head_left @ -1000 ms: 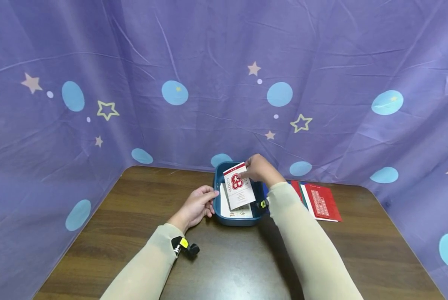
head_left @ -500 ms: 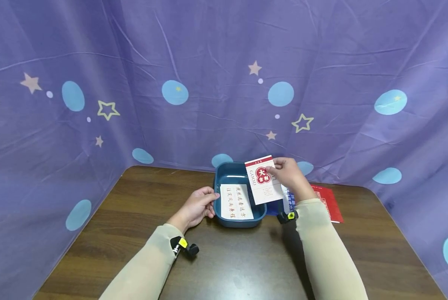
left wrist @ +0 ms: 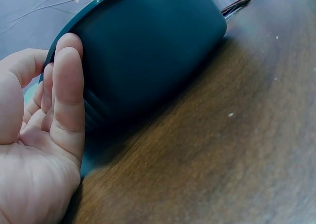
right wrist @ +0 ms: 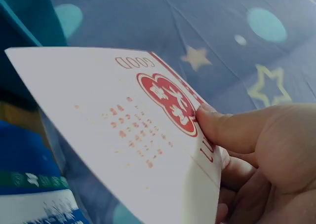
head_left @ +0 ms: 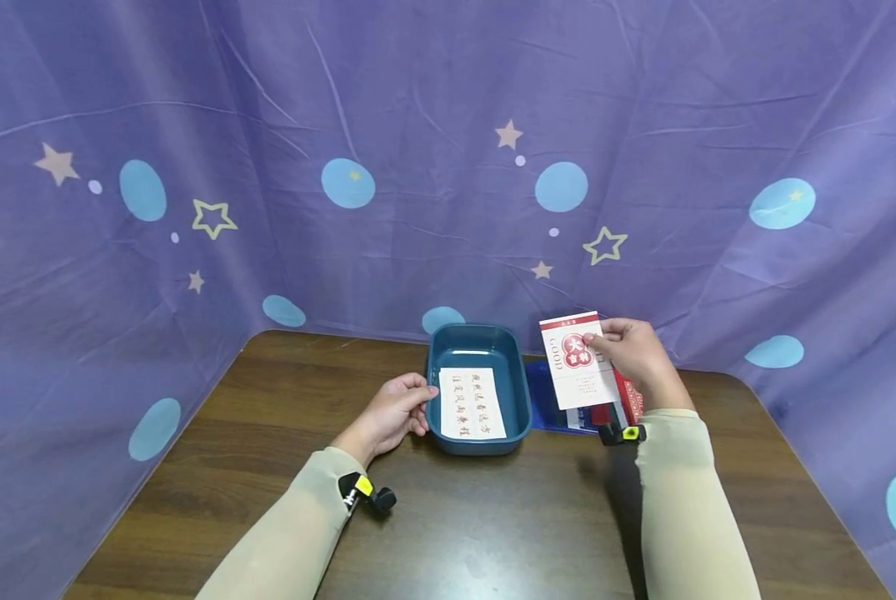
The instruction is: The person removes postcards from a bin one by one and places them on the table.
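My right hand [head_left: 638,354] pinches a white card [head_left: 578,379] by its right edge, thumb on the printed face. The card has a red band, a red emblem and the word GOOD; it is held up over the pile right of a dark blue plastic bin [head_left: 518,367]. In the right wrist view the card [right wrist: 98,100] slants across the picture. My left hand [head_left: 393,414] grips the bin's left wall, thumb at the rim and fingers against the outside, as the left wrist view of the hand [left wrist: 44,115] shows. Inside the bin lies a white card with handwritten-style characters [head_left: 472,404].
Right of the bin, blue cards [head_left: 543,400] and a red card [head_left: 631,400] lie overlapping on the brown wooden table [head_left: 417,533], partly hidden by the held card and hand. A purple curtain [head_left: 448,100] with stars and dots hangs behind the table.
My right hand has carried the white card out from over the bin to the right, uncovering the card inside. My left hand keeps its hold on the bin.
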The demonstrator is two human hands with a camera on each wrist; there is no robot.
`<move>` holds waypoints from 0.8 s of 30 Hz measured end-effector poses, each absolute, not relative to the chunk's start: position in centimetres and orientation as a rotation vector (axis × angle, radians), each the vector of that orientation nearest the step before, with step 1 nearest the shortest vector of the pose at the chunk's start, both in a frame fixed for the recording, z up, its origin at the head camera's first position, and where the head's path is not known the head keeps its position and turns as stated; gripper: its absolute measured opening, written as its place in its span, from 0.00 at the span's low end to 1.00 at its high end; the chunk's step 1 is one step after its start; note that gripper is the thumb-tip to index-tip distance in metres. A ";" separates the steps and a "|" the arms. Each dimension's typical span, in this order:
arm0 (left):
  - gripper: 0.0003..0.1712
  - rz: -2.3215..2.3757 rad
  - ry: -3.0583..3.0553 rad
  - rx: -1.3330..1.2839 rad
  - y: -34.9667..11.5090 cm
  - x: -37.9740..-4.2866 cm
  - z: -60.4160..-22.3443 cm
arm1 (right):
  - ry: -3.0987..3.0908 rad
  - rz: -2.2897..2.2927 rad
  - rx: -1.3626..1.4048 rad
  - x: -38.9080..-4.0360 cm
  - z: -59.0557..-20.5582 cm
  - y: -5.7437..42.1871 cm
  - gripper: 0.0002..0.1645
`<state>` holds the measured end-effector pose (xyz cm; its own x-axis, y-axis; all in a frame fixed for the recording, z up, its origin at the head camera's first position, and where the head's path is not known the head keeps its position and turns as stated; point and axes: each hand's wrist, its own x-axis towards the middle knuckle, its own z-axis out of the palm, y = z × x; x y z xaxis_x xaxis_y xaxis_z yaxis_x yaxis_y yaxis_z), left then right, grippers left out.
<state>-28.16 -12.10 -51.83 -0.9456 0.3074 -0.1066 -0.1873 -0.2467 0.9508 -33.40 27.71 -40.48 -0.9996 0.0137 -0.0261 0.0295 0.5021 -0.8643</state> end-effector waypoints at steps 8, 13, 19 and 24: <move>0.09 2.249 1.709 0.138 -12.1 -28.3 -51.9 | 2.789 -1.436 0.179 -32.9 -40.2 31.0 0.25; 0.08 2.258 1.702 0.127 -12.1 -28.4 -51.9 | 2.810 -1.370 0.247 -32.6 -40.8 33.6 0.26; 0.08 2.264 1.689 0.140 -12.2 -28.6 -52.2 | 2.824 -1.187 0.370 -32.3 -42.2 36.7 0.30; 0.08 2.265 1.690 0.137 -12.0 -28.6 -52.2 | 2.831 -1.146 0.422 -32.0 -43.0 38.8 0.30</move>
<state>-28.58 -12.03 -52.22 -0.9470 0.3027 -0.1077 -0.1895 -0.2554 0.9481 -31.95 38.78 -43.04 -0.9609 0.2292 -0.1553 0.2727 0.6867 -0.6739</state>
